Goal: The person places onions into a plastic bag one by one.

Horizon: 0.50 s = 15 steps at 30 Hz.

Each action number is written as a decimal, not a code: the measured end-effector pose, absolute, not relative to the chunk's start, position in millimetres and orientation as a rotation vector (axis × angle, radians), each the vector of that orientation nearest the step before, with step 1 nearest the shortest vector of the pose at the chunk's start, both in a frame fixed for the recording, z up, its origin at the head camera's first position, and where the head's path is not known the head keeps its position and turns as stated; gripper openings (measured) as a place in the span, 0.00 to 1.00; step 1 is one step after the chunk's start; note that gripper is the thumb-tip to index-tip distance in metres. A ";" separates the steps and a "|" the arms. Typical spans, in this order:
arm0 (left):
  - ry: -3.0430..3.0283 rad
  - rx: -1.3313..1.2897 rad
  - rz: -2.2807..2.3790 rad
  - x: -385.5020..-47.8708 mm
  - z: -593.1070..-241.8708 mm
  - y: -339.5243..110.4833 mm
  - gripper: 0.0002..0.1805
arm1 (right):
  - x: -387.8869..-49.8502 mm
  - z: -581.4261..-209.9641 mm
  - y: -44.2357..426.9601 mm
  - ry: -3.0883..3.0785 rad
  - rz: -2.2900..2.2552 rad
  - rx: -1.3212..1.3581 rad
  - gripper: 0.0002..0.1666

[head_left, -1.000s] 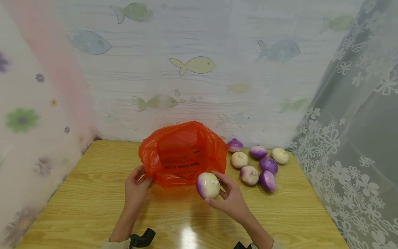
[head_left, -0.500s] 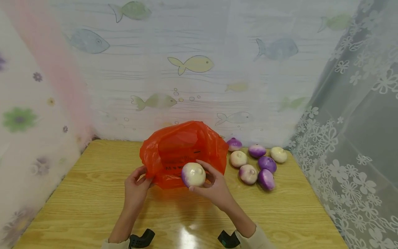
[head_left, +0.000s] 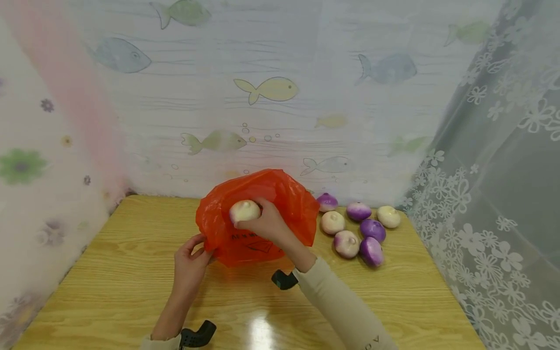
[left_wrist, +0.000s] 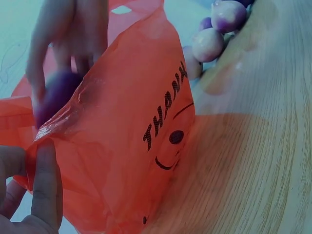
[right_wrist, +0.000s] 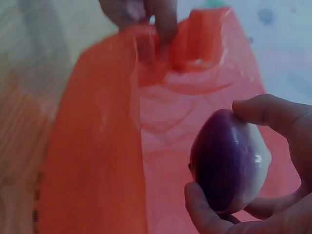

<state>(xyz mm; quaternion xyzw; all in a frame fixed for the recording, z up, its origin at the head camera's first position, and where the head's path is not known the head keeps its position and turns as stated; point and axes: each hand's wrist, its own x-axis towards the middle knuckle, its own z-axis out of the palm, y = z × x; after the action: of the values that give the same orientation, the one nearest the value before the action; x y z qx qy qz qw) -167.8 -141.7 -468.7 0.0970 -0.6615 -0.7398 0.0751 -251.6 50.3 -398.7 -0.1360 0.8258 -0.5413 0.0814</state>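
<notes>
In the head view my right hand [head_left: 271, 223] grips a white and purple turnip [head_left: 245, 212] at the mouth of a red plastic bag [head_left: 288, 194]. The right wrist view has this turnip [right_wrist: 226, 161] between thumb and fingers, over the bag's opening. My left hand [head_left: 191, 262] pinches the bag's near left rim. Up close in the left wrist view, the left fingers [left_wrist: 45, 180] fold over the rim, and the turnip [left_wrist: 58, 95] is partly behind the bag's edge. What lies deeper in the bag is hidden.
Several more turnips [head_left: 346, 244], purple and whitish, lie to the right of the bag. The wooden table [head_left: 131, 272] meets a fish-printed curtain [head_left: 271, 48] at its back edge. A lace-patterned curtain [head_left: 503, 223] hangs at the right.
My right hand has carried the turnip left and away from me, from in front of the bag to its mouth. The left hand keeps its hold on the rim.
</notes>
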 end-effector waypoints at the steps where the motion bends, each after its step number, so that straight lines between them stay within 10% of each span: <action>1: -1.979 0.290 -2.222 -167.9 -468.5 -142.3 0.16 | -259.4 -399.7 44.3 2.479 -1.611 -0.407 0.41; 15: -2.007 0.203 -2.180 -171.2 -471.5 -140.6 0.17 | -341.4 -440.9 19.3 2.507 -1.469 -0.545 0.25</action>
<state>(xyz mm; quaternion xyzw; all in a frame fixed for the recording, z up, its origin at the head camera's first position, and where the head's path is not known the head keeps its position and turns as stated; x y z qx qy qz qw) -171.2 -140.6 -471.5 0.0680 -0.6732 -0.7313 0.0854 -341.4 19.3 -440.9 -0.1836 0.8444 -0.4947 0.0924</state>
